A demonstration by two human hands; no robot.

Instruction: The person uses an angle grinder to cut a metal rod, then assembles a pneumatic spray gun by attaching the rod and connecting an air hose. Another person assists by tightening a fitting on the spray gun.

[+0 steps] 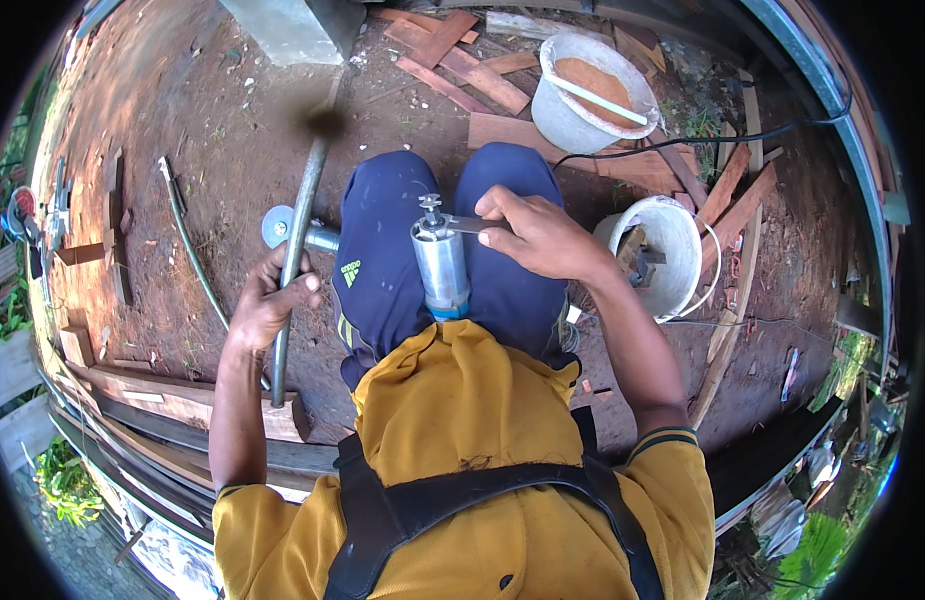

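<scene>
Gripping a grey pipe (301,235), the left hand (273,305); right hand (543,235) pinching a flat wrench (461,224) atop a silver power tool (441,265).

Silver-grey power tool (441,265), navy trousers (383,260), mustard-yellow shirt (463,420), white buckets (673,250)

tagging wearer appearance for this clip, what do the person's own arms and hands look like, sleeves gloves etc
Both hands are bare: no gloves, rings or watch show on the left hand or the right hand. The forearms are uncovered too. Short mustard-yellow sleeves end above the elbows; the right sleeve's cuff has a dark ribbed trim. Black harness straps cross the shirt between the arms.
</scene>
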